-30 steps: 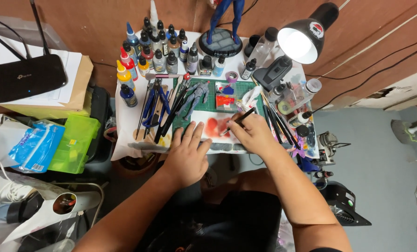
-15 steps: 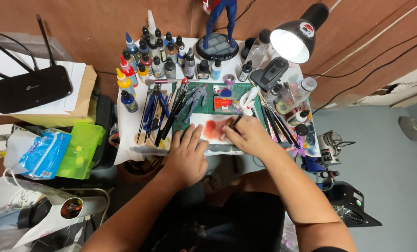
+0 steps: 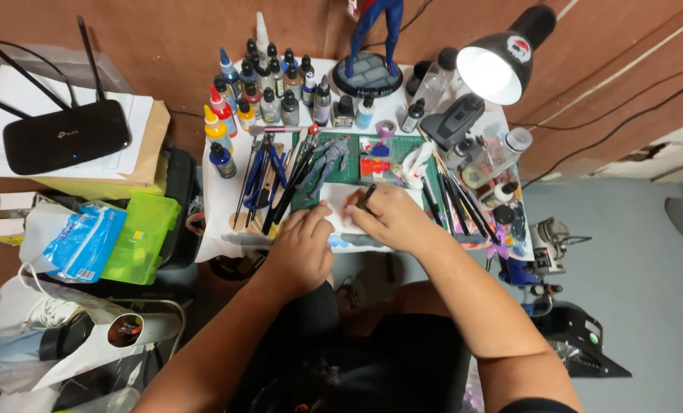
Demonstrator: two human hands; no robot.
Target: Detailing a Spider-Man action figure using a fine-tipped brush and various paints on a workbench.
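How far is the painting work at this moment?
Done: red paint already lies on the white sheet, and small red and blue painted parts sit on the green mat. In hand: the right hand holds a brush on the sheet while the left hand steadies it. Left: the grey figure parts look unpainted.

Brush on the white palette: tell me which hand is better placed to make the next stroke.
Right, most likely. The right hand already grips the dark brush, its tip at the red patch on the white palette. The left hand lies flat at the palette's near edge, seemingly steadying it.
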